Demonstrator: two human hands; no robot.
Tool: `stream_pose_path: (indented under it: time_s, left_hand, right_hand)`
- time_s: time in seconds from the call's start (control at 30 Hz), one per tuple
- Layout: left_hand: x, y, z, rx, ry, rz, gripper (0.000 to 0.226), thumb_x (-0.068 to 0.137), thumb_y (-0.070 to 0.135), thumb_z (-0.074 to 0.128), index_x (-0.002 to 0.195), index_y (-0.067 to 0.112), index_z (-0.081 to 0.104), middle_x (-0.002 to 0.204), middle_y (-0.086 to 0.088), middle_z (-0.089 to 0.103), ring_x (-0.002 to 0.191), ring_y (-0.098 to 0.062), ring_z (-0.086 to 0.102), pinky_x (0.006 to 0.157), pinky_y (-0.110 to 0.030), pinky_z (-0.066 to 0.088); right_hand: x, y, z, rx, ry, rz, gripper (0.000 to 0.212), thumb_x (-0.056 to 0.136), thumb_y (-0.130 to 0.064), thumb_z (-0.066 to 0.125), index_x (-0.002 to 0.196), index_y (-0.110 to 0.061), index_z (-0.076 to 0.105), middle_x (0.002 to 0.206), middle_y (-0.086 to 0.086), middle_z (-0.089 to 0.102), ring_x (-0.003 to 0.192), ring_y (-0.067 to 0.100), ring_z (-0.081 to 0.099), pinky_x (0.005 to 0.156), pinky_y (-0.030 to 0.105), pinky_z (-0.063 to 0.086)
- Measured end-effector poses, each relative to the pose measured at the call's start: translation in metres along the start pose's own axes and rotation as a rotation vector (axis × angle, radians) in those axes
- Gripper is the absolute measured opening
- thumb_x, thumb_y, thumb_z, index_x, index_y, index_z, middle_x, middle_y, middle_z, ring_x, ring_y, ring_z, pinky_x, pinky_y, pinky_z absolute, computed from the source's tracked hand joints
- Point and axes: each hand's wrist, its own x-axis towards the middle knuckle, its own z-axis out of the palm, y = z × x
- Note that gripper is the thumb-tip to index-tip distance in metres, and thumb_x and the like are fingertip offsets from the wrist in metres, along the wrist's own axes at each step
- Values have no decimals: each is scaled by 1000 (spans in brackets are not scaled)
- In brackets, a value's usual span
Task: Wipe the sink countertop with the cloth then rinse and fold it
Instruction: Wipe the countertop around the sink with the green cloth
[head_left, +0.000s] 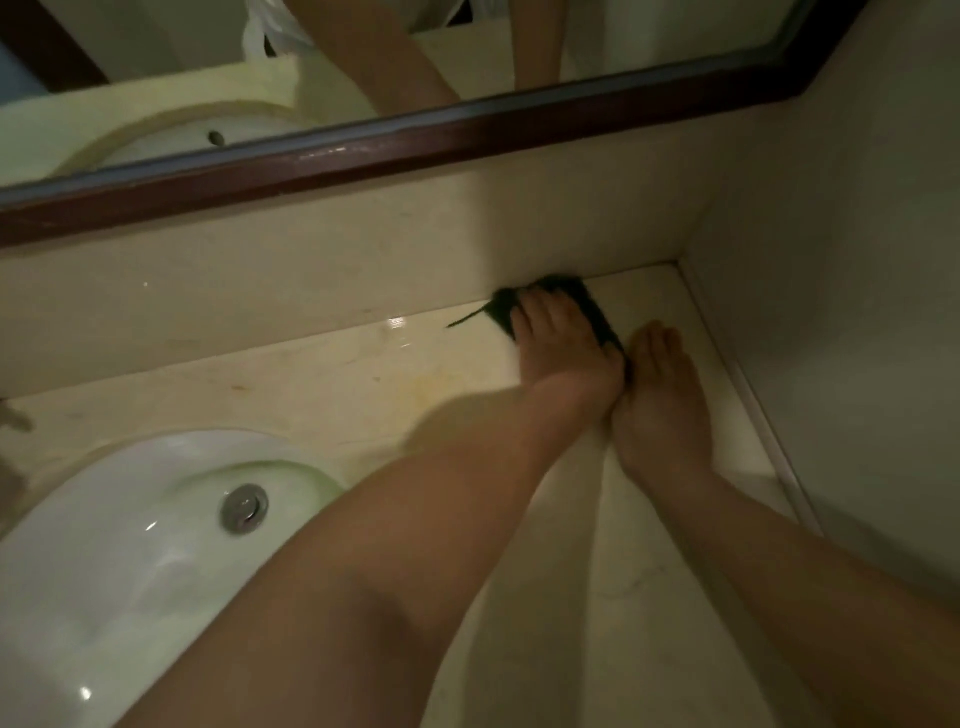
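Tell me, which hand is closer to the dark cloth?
Left: the left hand presses on the dark cloth; the right hand rests on the beige countertop beside it.

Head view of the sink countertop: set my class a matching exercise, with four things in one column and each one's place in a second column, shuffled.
Things: 1 cloth; 2 drain plug; 3 mirror frame; 4 right hand.
Places: A in the basin; B flat on the countertop; C above the backsplash; D under the left hand.
Pairs: 1-D; 2-A; 3-C; 4-B.
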Motion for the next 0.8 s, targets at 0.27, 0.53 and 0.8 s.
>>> stream_pose_path:
  time_s: [0.27, 0.53, 0.8]
  left_hand:
    - [-54, -96, 0, 142, 60, 492, 77, 88, 46, 32, 153, 9, 15, 161, -16, 12, 149, -31, 7, 121, -44, 9]
    - [-116, -84, 15, 138, 146, 71, 81, 88, 46, 29, 151, -3, 11, 159, -25, 9, 147, -39, 6, 120, -49, 9]
    - [-255, -30, 73, 35, 45, 210, 84, 86, 46, 35, 151, -1, 12, 160, -23, 7, 148, -34, -1, 121, -47, 4]
  right_hand:
    - [-13, 13, -12, 14, -17, -107, 59, 85, -13, 35, 143, 2, 37, 150, 20, 38, 140, 32, 34, 115, 38, 27]
    - [-64, 11, -16, -92, -118, -49, 69, 90, -35, 17, 151, -2, 19, 159, 15, 19, 147, 27, 18, 120, 42, 18]
    - [-123, 6, -18, -89, -187, -59, 66, 98, -34, 23, 152, -1, 6, 161, 16, 4, 149, 30, 3, 122, 41, 8]
